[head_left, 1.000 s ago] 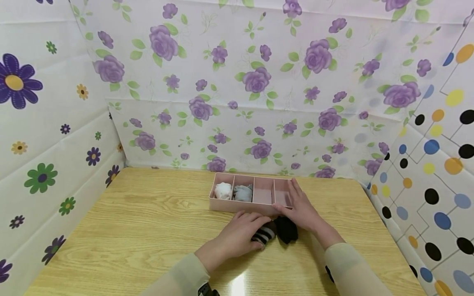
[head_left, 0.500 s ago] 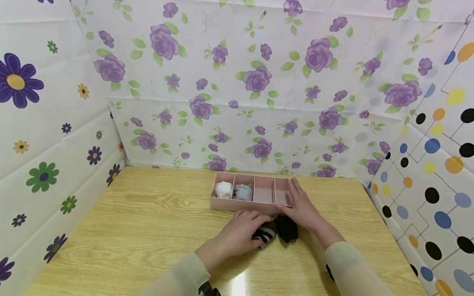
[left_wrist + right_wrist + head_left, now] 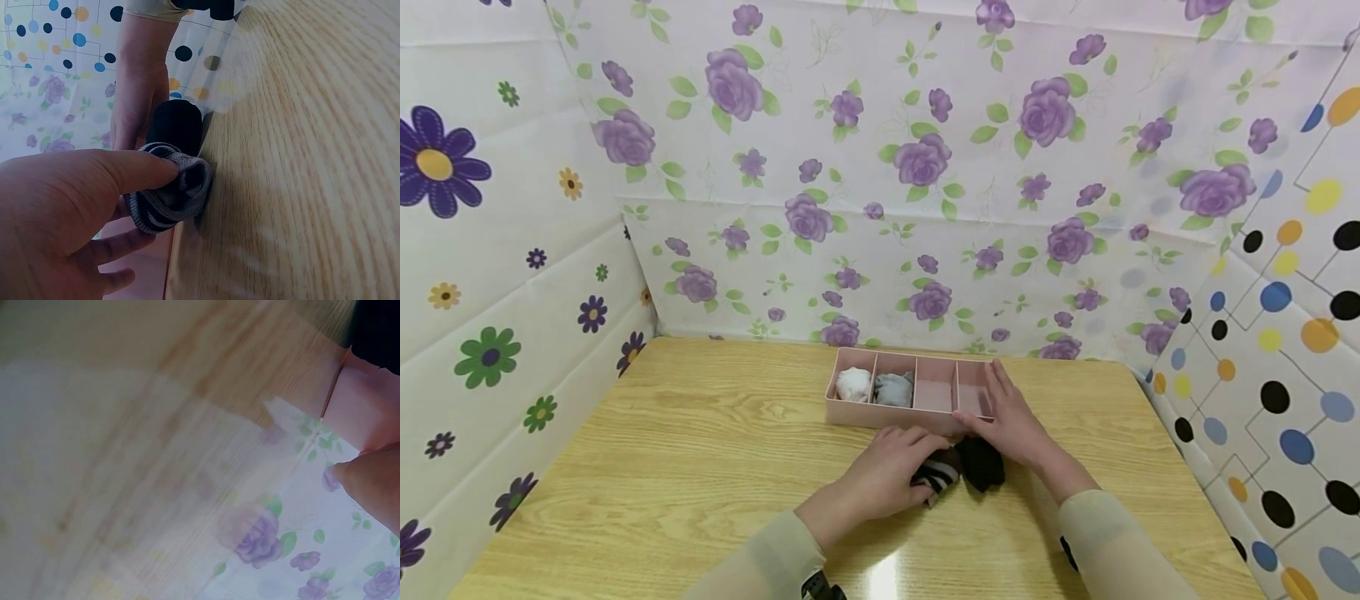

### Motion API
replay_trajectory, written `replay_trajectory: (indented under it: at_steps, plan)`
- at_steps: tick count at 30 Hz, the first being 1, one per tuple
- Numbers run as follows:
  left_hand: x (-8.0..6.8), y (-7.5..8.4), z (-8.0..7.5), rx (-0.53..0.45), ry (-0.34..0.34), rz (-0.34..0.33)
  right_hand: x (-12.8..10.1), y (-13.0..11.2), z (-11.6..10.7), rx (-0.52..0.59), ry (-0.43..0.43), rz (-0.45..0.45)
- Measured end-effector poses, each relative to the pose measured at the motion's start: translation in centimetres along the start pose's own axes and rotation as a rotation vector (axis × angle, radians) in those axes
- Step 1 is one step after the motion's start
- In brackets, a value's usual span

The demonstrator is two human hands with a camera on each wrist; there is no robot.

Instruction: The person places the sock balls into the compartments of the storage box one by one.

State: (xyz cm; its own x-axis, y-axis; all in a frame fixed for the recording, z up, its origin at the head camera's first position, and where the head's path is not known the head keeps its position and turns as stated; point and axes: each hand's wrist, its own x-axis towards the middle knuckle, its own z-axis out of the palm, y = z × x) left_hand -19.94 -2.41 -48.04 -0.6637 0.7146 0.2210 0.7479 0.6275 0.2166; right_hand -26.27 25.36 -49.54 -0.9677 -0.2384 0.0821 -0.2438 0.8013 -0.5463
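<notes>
My left hand (image 3: 880, 471) pinches a rolled striped sock (image 3: 937, 477) on the table, just in front of a long pink divided box (image 3: 865, 414). In the left wrist view its thumb lies over the sock's grey open cuff (image 3: 199, 181), the other fingers beneath. A black rolled sock (image 3: 982, 467) sits right beside the striped one, below my right hand (image 3: 1011, 423). That hand holds the box's right end, thumb at the front rim and fingers along the end. A white rolled sock (image 3: 853, 385) fills the leftmost compartment; a grey one (image 3: 893, 390) is beside it.
The two right compartments (image 3: 935, 387) show bare pink floors. The wooden table (image 3: 700, 467) ends at a flowered cloth wall (image 3: 850, 275) behind the box. Patterned cloths also hang at the left (image 3: 535, 333) and right (image 3: 1285, 367).
The striped sock has turned slightly under my left fingers over the last second. Both hands, the box and the other socks stay in place.
</notes>
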Motion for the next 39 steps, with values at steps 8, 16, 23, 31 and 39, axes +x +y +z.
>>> replay_trajectory:
  at_steps: [8, 16, 23, 31, 39]
  plan:
    - [0.0, 0.0, -0.4, -0.012, 0.021, -0.001, 0.0, 0.0, 0.0, 0.006, -0.003, 0.000]
    - [0.0, 0.2, -1.1, -0.017, 0.044, 0.004, -0.1, 0.2, 0.0, 0.010, 0.004, -0.004]
    - [0.2, 0.1, -2.1, -0.048, 0.082, -0.010, -0.2, 0.0, -0.1, 0.004, 0.004, -0.008]
    - [0.8, -0.2, -3.2, -0.067, 0.160, -0.014, -0.3, 0.0, -0.1, 0.026, 0.000, -0.018]
    - [1.5, -0.6, -4.4, -0.033, 0.212, -0.038, -0.4, -0.1, -0.2, 0.052, -0.003, -0.033]
